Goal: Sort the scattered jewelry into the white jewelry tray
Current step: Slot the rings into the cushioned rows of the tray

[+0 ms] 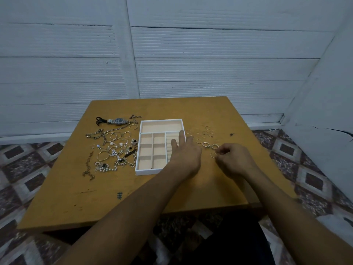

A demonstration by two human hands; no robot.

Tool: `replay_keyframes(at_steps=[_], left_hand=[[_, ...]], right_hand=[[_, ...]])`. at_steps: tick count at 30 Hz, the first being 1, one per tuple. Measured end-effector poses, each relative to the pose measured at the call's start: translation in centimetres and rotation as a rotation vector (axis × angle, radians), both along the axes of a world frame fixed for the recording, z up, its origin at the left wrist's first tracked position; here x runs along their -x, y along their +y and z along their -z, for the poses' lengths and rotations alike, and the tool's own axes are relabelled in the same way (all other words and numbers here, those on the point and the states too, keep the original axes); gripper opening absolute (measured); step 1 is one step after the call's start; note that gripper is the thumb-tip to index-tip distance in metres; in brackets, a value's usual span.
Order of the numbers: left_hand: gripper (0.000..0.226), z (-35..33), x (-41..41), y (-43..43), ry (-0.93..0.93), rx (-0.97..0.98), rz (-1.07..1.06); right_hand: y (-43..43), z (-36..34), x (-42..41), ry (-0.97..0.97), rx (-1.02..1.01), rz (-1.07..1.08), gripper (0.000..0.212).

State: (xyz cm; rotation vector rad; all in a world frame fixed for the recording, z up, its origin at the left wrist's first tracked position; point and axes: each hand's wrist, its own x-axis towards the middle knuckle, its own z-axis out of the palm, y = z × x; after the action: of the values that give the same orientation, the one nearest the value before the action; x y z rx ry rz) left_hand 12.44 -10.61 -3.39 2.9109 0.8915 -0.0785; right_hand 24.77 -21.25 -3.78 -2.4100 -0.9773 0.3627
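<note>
Head cam: left grip (184, 153) lies flat, fingers straight, on the one tray (147, 171); right grip (232, 159) pinches one ring (213, 155) right of it.

One white tray (161, 120), one wristwatch (119, 121), roughly a dozen rings (206, 144), two hands (184, 153) (234, 159)

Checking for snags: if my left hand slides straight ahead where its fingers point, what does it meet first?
Likely the far rim of the white jewelry tray, past its empty long compartment; depth is unclear.

Left hand (185, 154) over white jewelry tray (147, 171)
</note>
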Motion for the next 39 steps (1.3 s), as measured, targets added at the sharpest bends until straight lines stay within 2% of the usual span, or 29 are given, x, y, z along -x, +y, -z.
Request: replay_keyframes(at_steps=[5, 9, 12, 15, 20, 25, 29, 34, 39], left_hand=[[0.033, -0.5, -0.3, 0.0, 0.03, 0.023, -0.01], [0.03, -0.8, -0.3, 0.1, -0.025, 0.056, 0.023], [0.021, -1.3, 0.2, 0.3, -0.128, 0.132, 0.031], [0.011, -1.9, 1.2, 1.3, -0.314, 0.256, -0.048], [0.011, -2.7, 4.1, 5.3, -0.521, 0.326, -0.154], [0.013, -3.9, 7.2, 8.8, -0.495, 0.235, -0.224], [0.014, -4.2, 8.9, 10.5, -0.447, 0.271, -0.241], [0.009, -4.5, 9.3, 11.0, -0.44, 0.306, -0.227], [0.007, -4.0, 8.5, 11.3, -0.415, 0.291, -0.186]], right_hand=[[-0.1, 0.4, -0.1, 0.01, -0.005, 0.018, 0.015], [0.0, 0.6, 0.2, -0.013, -0.022, 0.016, 0.017], [0.2, 0.7, 0.4, -0.027, -0.031, 0.012, 0.019], [0.4, 0.8, 0.4, -0.036, -0.035, 0.018, 0.019], [0.4, 0.8, 0.2, -0.047, -0.024, -0.017, 0.014], [0.6, 0.7, 0.2, -0.024, -0.018, -0.039, 0.005], [1.0, 0.7, 0.2, 0.025, 0.015, -0.016, 0.008], [1.0, 0.7, 0.2, -0.008, 0.021, -0.013, 0.013], [0.7, 0.1, 0.0, 0.002, 0.0, -0.035, 0.009]])
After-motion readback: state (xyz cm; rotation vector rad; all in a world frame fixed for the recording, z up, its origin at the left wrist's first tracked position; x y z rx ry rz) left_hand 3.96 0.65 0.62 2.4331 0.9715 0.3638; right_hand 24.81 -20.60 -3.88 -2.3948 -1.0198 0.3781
